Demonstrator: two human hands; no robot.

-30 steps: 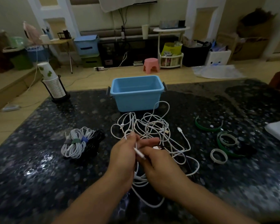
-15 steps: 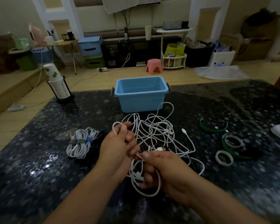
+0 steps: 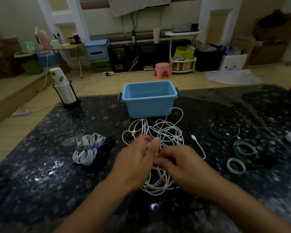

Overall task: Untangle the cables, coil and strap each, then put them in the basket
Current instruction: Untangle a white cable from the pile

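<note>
The tangled white cables (image 3: pixel 160 135) lie on my desk (image 3: pixel 40 174) just before the blue basket (image 3: pixel 149 98). My left hand (image 3: pixel 136 158) and right hand (image 3: pixel 183 163) both pinch strands; blur hides the exact grip.

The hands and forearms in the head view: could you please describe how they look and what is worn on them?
Both the left hand and right hand are bare: no gloves, rings or watch show. The forearms are bare too, with no sleeves in view. Motion blur softens the fingers.
</note>
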